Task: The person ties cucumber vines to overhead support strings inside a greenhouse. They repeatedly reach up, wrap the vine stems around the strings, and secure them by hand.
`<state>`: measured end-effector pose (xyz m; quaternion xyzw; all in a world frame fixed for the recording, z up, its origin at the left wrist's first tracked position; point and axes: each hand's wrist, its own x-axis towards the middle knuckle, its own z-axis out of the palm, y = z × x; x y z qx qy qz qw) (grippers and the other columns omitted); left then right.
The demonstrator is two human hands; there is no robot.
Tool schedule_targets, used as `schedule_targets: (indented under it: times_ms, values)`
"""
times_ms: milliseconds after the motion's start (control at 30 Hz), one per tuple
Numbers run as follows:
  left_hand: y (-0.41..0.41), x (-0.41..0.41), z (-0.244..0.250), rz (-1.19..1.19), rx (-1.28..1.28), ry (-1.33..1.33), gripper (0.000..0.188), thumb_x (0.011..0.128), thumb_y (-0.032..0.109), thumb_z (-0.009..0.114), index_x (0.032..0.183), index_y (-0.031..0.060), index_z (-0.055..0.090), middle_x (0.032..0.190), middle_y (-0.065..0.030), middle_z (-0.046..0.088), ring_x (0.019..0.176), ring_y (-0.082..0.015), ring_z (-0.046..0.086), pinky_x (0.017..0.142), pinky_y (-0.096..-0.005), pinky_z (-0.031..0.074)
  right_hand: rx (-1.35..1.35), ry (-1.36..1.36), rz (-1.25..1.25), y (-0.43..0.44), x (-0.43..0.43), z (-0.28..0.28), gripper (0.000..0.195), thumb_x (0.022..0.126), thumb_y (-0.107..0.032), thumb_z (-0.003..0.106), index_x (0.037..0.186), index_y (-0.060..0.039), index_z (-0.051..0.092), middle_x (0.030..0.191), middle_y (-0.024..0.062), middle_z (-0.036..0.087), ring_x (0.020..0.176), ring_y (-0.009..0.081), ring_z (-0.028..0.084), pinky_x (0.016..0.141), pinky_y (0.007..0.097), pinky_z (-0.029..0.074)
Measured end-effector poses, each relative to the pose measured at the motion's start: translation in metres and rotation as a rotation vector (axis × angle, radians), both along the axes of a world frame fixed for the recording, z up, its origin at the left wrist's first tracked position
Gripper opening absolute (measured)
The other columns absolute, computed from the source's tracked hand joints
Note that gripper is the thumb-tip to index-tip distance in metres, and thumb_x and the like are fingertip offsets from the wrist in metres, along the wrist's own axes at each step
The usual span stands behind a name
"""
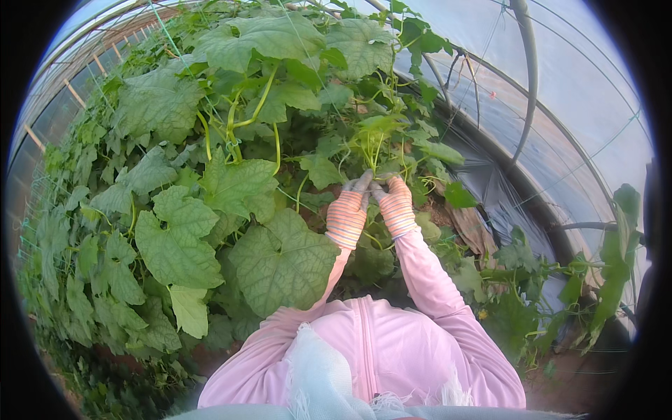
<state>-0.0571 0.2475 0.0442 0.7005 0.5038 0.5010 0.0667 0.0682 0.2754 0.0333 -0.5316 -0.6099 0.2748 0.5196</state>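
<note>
Both my hands wear striped orange gloves with grey-coated fingers and meet in front of me among the leaves of a gourd-like climbing vine. My left hand (pixel 347 212) has its fingers bent around the base of a pale green vine shoot (pixel 376 149). From the right, my right hand (pixel 397 207) pinches at the same shoot, its fingertips nearly touching the left ones. Thin stems and curled tendrils cross just above the fingers. Exactly what lies between the fingertips is too small to make out. A broad vine leaf (pixel 286 262) partly covers my left forearm.
Dense foliage (pixel 173 241) fills the left side, with green twine (pixel 170 39) running up through it. On the right, a curved greenhouse pole (pixel 531 79) stands against plastic film (pixel 583 105). Black plastic sheeting (pixel 485 178) and a dry brown leaf (pixel 470 223) lie lower down.
</note>
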Motion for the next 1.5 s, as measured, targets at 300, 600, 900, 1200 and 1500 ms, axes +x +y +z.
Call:
schedule_targets:
  times_ms: [300,600,900,1200,1500]
  values:
    - [-0.001,-0.008,0.010,-0.205,-0.229,-0.422,0.016,0.087,0.008,0.064,0.102,0.0038,0.064,0.085,-0.0089,0.067,0.075,-0.0145,0.059,0.069,-0.0275,0.048,0.114,0.000,0.064,-0.008,0.001,0.004,0.016,0.076,-0.008,0.072,0.089,-0.0013,0.066,0.076,0.0098,0.061,0.066,0.0185,0.057,0.063,0.0307,0.046]
    - [0.008,-0.005,-0.011,0.017,-0.052,-0.165,0.009,0.083,0.009,0.064,0.092,0.0045,0.063,0.079,-0.0168,0.062,0.069,-0.0314,0.059,0.063,-0.0362,0.047,0.053,-0.189,0.014,-0.040,0.005,0.039,0.013,0.076,-0.012,0.072,0.085,-0.0044,0.067,0.079,0.0145,0.063,0.066,0.0289,0.061,0.060,0.0345,0.048]
    - [0.008,0.001,-0.038,0.093,-0.039,-0.012,0.007,0.081,0.010,0.063,0.084,0.0036,0.061,0.068,-0.0159,0.056,0.065,-0.0333,0.057,0.061,-0.0390,0.047,0.285,-0.514,-0.109,-0.033,0.002,0.051,0.027,0.080,-0.015,0.066,0.107,-0.0160,0.064,0.081,0.0125,0.060,0.072,0.0328,0.061,0.063,0.0403,0.049]
    - [0.003,-0.014,-0.035,-0.187,-0.024,-0.081,0.012,0.078,0.005,0.067,0.089,0.0010,0.066,0.075,-0.0142,0.062,0.066,-0.0299,0.058,0.070,-0.0338,0.048,0.323,-0.426,-0.153,-0.024,0.004,0.042,0.010,0.078,-0.011,0.068,0.084,-0.0091,0.060,0.078,0.0113,0.061,0.066,0.0315,0.061,0.058,0.0390,0.049]
    - [0.025,-0.036,-0.113,0.110,-0.174,-0.043,0.010,0.084,0.011,0.062,0.092,0.0048,0.064,0.072,-0.0100,0.062,0.059,-0.0244,0.056,0.057,-0.0313,0.045,0.453,-0.390,0.043,-0.040,0.000,0.027,0.018,0.081,-0.010,0.066,0.098,-0.0111,0.062,0.098,0.0091,0.065,0.076,0.0304,0.065,0.063,0.0367,0.052]
